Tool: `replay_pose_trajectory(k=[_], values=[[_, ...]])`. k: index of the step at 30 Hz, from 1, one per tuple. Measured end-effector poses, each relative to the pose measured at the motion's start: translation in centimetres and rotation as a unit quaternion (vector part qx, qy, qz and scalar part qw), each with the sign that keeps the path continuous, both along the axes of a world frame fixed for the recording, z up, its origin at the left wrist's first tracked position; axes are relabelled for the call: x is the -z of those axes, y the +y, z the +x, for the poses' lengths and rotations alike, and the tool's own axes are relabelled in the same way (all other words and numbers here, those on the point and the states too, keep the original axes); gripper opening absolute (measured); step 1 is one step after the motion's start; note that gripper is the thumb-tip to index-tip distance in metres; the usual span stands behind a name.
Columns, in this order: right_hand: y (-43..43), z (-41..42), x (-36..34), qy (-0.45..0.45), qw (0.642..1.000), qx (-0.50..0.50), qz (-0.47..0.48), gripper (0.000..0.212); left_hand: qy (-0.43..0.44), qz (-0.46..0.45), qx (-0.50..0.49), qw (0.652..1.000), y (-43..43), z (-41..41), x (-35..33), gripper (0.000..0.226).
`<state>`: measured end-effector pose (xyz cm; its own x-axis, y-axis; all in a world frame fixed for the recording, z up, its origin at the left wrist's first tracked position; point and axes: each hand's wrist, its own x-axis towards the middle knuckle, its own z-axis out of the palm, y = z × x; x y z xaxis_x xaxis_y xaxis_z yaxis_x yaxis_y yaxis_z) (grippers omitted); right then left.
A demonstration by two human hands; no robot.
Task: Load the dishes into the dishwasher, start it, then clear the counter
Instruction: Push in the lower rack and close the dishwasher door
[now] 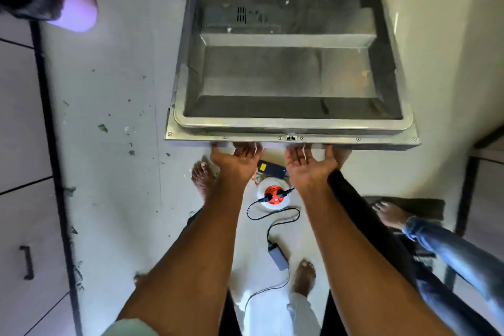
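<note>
The door [289, 128] lies dropped flat, in front of the body; it is judged stiff, hinged and fairly heavy, best lifted at its front edge. The left hand [237, 157] and right hand [308, 165] are set palm-up under that edge, arms outstretched, fingers seemingly flat, nothing clasped; the tips are hidden.

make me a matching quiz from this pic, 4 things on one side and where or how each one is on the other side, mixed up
Things:
1. dishwasher door
2. cord reel
3. cabinet handle
4. left hand

Descriptions:
a. palm up at the door's front edge
b. black, at the far left
c. open, inner side facing up
d. round, orange and white

Pairs: 1-c, 2-d, 3-b, 4-a
</note>
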<state>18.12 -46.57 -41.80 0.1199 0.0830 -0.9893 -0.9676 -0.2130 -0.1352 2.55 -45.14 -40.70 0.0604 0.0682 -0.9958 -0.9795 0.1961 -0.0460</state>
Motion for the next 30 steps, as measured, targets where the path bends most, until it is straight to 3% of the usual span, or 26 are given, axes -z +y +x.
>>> replay_pose_trajectory(k=[14,21,28,30], values=[[16.2,1.4,-21.2,-0.065,0.971,-0.086,0.215,0.061,0.005,0.199,0.026,0.980,16.1,-1.4,-20.8,0.065],[27.6,1.2,-27.8,-0.080,0.927,-0.097,0.353,0.052,0.046,0.342,0.082,0.935,27.3,-1.5,-27.5,0.067],[39.6,0.5,-32.4,-0.087,0.913,-0.096,0.388,0.053,0.094,0.401,0.118,0.904,38.8,0.4,-33.4,0.075],[42.1,0.3,-33.4,-0.087,0.914,-0.097,0.384,0.045,0.100,0.404,0.123,0.901,41.1,1.0,-34.4,0.076]])
